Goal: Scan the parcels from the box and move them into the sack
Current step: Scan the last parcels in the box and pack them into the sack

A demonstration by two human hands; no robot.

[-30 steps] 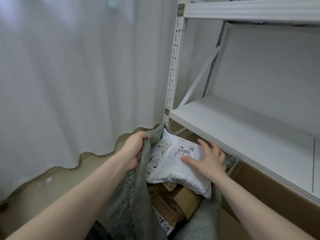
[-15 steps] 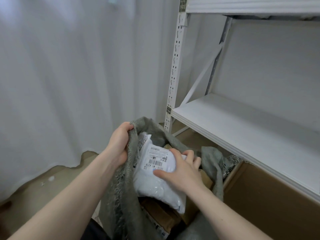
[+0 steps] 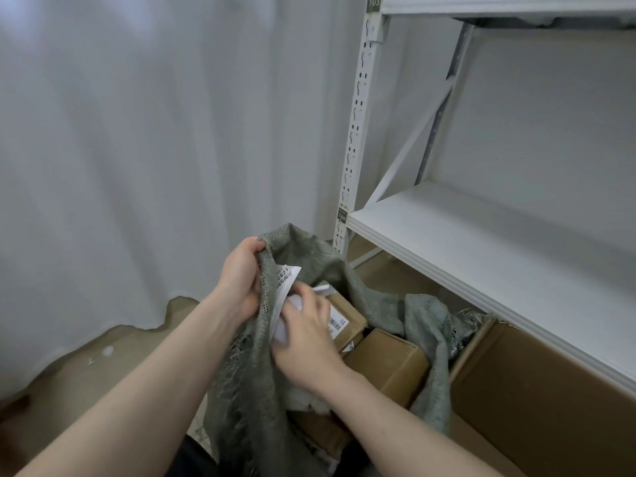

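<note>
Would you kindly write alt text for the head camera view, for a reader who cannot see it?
A person's right hand pushes a white parcel into a grey-green woven sack, whose rim the left hand grips. Brown cardboard boxes fill the sack; white shelving stands to the right.

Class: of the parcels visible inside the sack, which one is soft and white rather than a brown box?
The white bag parcel under the right hand, beside the sack's near edge; the others are brown cardboard boxes.

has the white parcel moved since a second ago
Yes. The white parcel has gone down and left into the sack, against the sack edge that the left hand grips; the right hand pushes it.
</note>
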